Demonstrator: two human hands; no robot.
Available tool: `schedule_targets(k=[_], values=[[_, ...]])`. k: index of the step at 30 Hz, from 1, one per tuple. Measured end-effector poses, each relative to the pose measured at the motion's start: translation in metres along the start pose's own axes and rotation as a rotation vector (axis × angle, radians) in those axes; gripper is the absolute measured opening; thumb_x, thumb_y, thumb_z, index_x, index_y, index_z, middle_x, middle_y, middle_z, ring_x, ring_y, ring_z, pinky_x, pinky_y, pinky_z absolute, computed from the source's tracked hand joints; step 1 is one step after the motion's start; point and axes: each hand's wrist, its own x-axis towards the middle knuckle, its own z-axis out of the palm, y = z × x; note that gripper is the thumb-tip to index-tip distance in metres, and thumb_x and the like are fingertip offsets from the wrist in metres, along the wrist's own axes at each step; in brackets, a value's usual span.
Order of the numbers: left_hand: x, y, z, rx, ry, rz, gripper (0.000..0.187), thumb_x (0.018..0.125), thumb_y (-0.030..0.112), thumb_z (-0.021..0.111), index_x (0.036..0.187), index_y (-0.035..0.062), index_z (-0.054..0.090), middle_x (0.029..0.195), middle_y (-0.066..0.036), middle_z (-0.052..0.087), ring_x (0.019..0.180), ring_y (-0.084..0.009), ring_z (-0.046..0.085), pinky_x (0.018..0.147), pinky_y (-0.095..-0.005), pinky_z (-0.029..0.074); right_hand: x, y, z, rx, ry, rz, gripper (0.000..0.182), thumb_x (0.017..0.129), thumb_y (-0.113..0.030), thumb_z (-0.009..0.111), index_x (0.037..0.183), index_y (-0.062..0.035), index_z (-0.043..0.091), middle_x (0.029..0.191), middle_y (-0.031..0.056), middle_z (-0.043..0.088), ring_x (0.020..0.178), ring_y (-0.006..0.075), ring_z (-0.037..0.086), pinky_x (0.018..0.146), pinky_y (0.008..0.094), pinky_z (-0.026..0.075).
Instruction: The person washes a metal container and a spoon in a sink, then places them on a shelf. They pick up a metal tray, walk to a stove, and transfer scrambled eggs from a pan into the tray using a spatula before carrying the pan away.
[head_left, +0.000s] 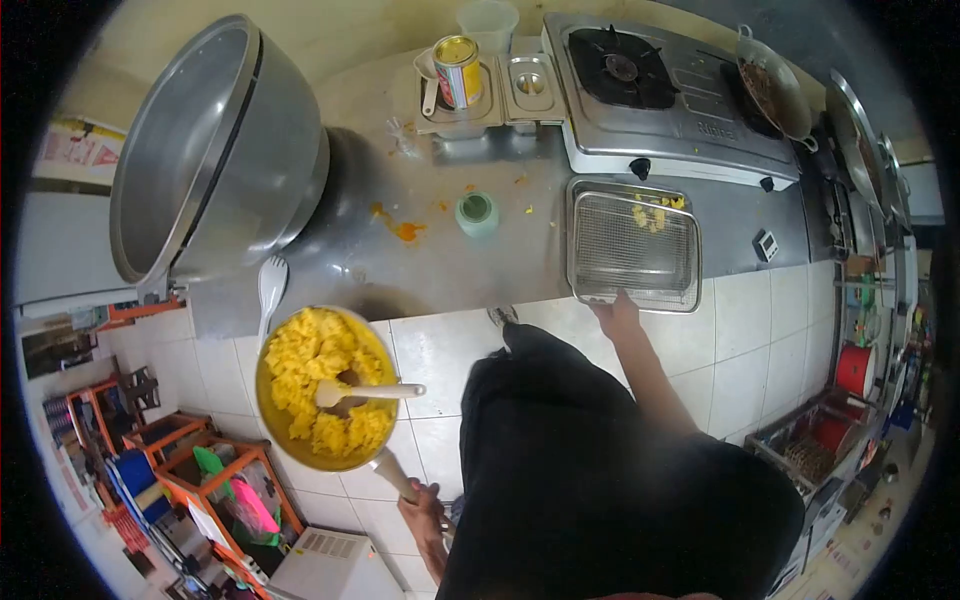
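My left hand point(424, 508) is wrapped round the handle of a yellow pan point(263, 400), held beyond the counter's front edge. Yellow scrambled food point(310, 350) fills much of the pan, and a pale spatula point(370, 391) rests across it. With my right hand point(617, 311) I touch the front rim of a rectangular metal tray with a mesh basket point(630, 255); the fingertips are partly hidden at the rim. Some yellow bits point(655, 213) lie in the basket's back right part.
A big metal pot point(285, 150) stands at the left, near a white spoon point(271, 285). A green jar point(477, 214) stands mid-counter. Behind are a yellow can point(458, 75), lidded container point(532, 88) and stove point(690, 130). A timer point(766, 245) lies right. Orange shelving point(225, 480) is lower left.
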Motion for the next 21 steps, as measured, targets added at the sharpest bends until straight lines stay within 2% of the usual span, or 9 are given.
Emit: schedule_targets(k=[2, 6, 8, 12, 14, 16, 17, 19, 21], values=[[-0.022, -0.012, 0.027, -0.104, -0.057, -0.017, 0.030, 0.067, 0.002, 0.067, 0.083, 0.0097, 0.043, 0.059, 0.002, 0.042, 0.040, -0.0068, 0.037, 0.035, -0.0213, 0.030, -0.002, -0.002, -0.025, 0.203, -0.092, -0.136, 0.065, 0.080, -0.040, 0.062, 0.119, 0.0082, 0.044, 0.111, 0.0258, 0.056, 0.104, 0.0386, 0.054, 0.086, 0.0400, 0.045], [-0.063, -0.025, 0.067, 0.024, -0.162, -0.119, 0.028, 0.068, -0.001, 0.066, 0.083, 0.0097, 0.044, 0.060, 0.003, 0.042, 0.045, -0.0068, 0.040, 0.040, -0.0209, 0.033, 0.008, -0.001, -0.058, 0.029, -0.298, -0.351, 0.053, 0.088, -0.034, 0.054, 0.119, 0.0079, 0.044, 0.115, 0.0224, 0.056, 0.107, 0.0350, 0.054, 0.088, 0.0389, 0.043], [-0.083, -0.041, 0.088, 0.041, -0.168, -0.123, 0.028, 0.068, 0.000, 0.067, 0.083, 0.0099, 0.046, 0.061, 0.004, 0.042, 0.048, -0.0056, 0.041, 0.044, -0.0200, 0.032, 0.033, 0.017, -0.027, 0.678, -0.420, -0.197, 0.042, 0.094, -0.026, 0.043, 0.119, 0.0074, 0.045, 0.119, 0.0178, 0.054, 0.111, 0.0289, 0.052, 0.093, 0.0344, 0.042], [-0.112, -0.084, 0.116, 0.120, -0.284, -0.064, 0.025, 0.070, 0.003, 0.068, 0.080, 0.0103, 0.047, 0.063, 0.005, 0.043, 0.055, -0.0045, 0.038, 0.052, -0.0204, 0.032, 0.064, 0.028, -0.019, 0.498, -0.426, -0.324, 0.036, 0.097, -0.020, 0.036, 0.120, 0.0063, 0.045, 0.120, 0.0172, 0.053, 0.114, 0.0246, 0.049, 0.097, 0.0314, 0.040], [-0.129, -0.087, 0.133, 0.186, -0.232, -0.082, 0.024, 0.070, 0.004, 0.069, 0.078, 0.0102, 0.047, 0.064, 0.005, 0.042, 0.057, -0.0047, 0.038, 0.053, -0.0205, 0.031, 0.065, 0.037, -0.020, 0.816, -0.581, -0.058, 0.034, 0.095, -0.022, 0.040, 0.114, 0.0048, 0.047, 0.111, 0.0168, 0.056, 0.105, 0.0232, 0.053, 0.090, 0.0317, 0.044], [-0.143, -0.081, 0.145, 0.207, -0.252, -0.045, 0.024, 0.070, 0.005, 0.069, 0.077, 0.0098, 0.046, 0.064, 0.005, 0.043, 0.058, -0.0047, 0.038, 0.053, -0.0205, 0.032, 0.034, 0.016, -0.057, 1.289, -0.656, 0.452, 0.031, 0.094, -0.024, 0.043, 0.108, 0.0032, 0.049, 0.102, 0.0163, 0.058, 0.096, 0.0218, 0.058, 0.082, 0.0321, 0.048], [-0.153, -0.074, 0.151, 0.206, -0.241, -0.041, 0.024, 0.070, 0.005, 0.069, 0.077, 0.0098, 0.046, 0.064, 0.005, 0.043, 0.058, -0.0047, 0.038, 0.053, -0.0205, 0.032, 0.018, 0.009, -0.071, 1.314, -0.615, 0.466, 0.030, 0.093, -0.025, 0.045, 0.105, 0.0024, 0.050, 0.097, 0.0161, 0.060, 0.092, 0.0211, 0.060, 0.079, 0.0322, 0.051], [-0.169, -0.061, 0.166, 0.226, -0.173, 0.006, 0.024, 0.069, 0.005, 0.069, 0.077, 0.0096, 0.046, 0.062, 0.005, 0.043, 0.058, -0.0045, 0.039, 0.053, -0.0207, 0.032, -0.016, 0.012, -0.089, 0.759, -0.344, -0.299, 0.028, 0.091, -0.028, 0.051, 0.098, -0.0003, 0.051, 0.085, 0.0103, 0.059, 0.077, 0.0175, 0.060, 0.065, 0.0306, 0.050], [-0.168, -0.075, 0.169, 0.235, -0.218, 0.028, 0.024, 0.070, 0.006, 0.069, 0.077, 0.0098, 0.046, 0.061, 0.005, 0.043, 0.056, -0.0047, 0.040, 0.052, -0.0208, 0.033, -0.052, -0.004, -0.147, 0.644, -0.333, -0.667, 0.023, 0.088, -0.025, 0.056, 0.099, -0.0043, 0.053, 0.081, 0.0086, 0.057, 0.073, 0.0177, 0.057, 0.060, 0.0301, 0.046]])
